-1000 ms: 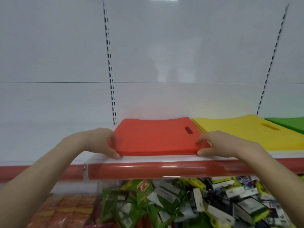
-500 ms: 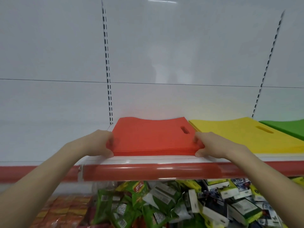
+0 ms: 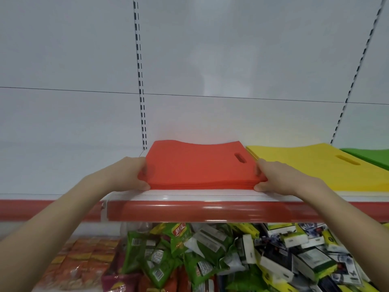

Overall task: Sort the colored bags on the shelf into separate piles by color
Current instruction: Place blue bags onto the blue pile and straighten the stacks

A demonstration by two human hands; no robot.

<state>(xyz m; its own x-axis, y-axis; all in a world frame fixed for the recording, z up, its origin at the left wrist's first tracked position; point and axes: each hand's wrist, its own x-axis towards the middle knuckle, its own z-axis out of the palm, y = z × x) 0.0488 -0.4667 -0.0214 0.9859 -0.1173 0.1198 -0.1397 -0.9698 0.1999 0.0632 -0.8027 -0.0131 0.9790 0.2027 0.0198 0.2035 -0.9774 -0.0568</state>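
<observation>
A flat stack of red bags (image 3: 197,165) lies on the white shelf (image 3: 210,194), with a handle slot near its right side. My left hand (image 3: 128,175) grips the stack's left edge, thumb below at the front corner. On the right edge, my right hand (image 3: 277,178) holds it the same way. To the right, touching or nearly touching the red stack, lies a yellow pile of bags (image 3: 320,165). A green pile (image 3: 370,154) shows at the far right, cut off by the frame.
The shelf has a glossy red front rail (image 3: 200,210) and a white back panel with slotted uprights (image 3: 140,81). Below the shelf lies a heap of snack packets (image 3: 179,256) and boxed goods (image 3: 305,253).
The two hands stay at the sides of the red stack; my left hand has slid slightly toward the front corner. The view has shifted a little, with the stack squared up.
</observation>
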